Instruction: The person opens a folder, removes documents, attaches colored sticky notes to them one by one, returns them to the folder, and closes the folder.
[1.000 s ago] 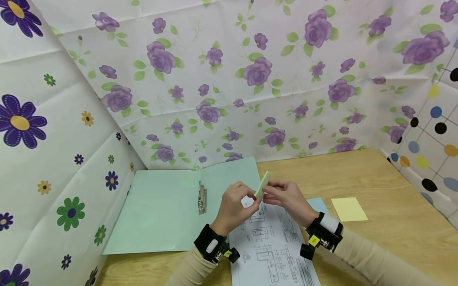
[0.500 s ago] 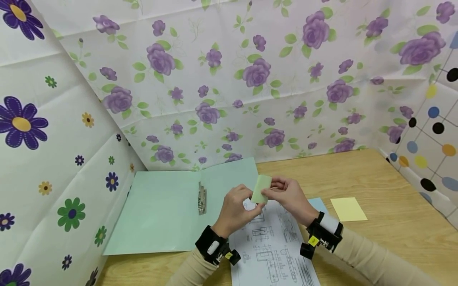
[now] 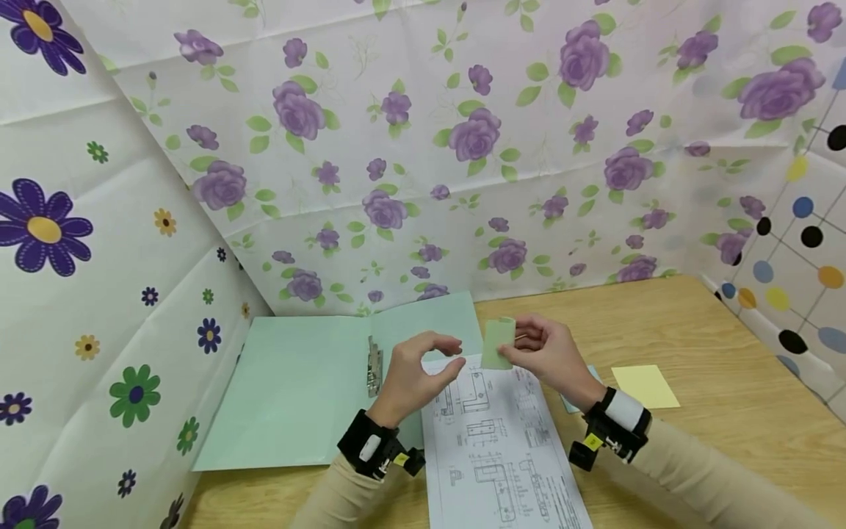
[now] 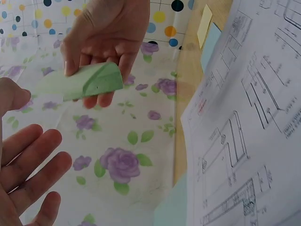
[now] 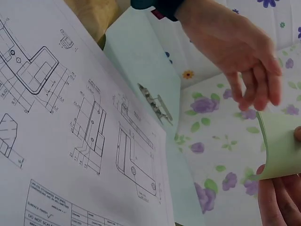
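Note:
Between the thumb and fingers of my right hand, a folded light green sticky note is pinched. It hangs in the air over the top end of a printed technical drawing. In the left wrist view the note shows a crease and a bent end; in the right wrist view it curves near one edge. My left hand is apart from the note, just left of it, thumb and fingers loosely curved with nothing between them. The drawing lies on the right part of an open mint green folder.
A metal clip stands at the folder's spine. On the wooden table, right of the drawing, lie a yellow square note and a blue note partly hidden under my right wrist. Flower-patterned sheeting closes off the back.
My left hand has let go of the green sticky note and drawn back to the left. My right hand has carried the note slightly right, its broad face turned toward the head camera.

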A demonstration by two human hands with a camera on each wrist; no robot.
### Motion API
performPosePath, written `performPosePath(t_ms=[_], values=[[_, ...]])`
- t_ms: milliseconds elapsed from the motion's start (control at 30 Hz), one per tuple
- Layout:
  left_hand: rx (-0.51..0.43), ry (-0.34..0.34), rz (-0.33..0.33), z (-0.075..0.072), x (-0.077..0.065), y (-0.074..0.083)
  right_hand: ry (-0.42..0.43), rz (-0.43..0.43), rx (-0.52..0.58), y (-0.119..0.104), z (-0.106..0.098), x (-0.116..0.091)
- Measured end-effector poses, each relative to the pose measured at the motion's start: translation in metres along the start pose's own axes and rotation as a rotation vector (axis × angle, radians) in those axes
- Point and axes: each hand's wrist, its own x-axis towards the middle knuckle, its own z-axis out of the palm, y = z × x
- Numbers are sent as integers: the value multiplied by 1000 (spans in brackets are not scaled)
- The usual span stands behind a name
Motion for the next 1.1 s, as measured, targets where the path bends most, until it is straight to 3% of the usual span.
performPosePath(t_ms=[200, 367, 633, 1100], values=[[-68, -59, -2, 10, 7, 8, -64, -60, -22, 2, 11, -1], [-41, -94, 14, 17, 9, 10, -111, -96, -47, 2, 17, -3], [31, -87, 14, 18, 7, 12, -100, -75, -67, 5, 12, -2], [1, -66, -30, 16, 4, 7, -106, -73, -51, 6, 8, -3]])
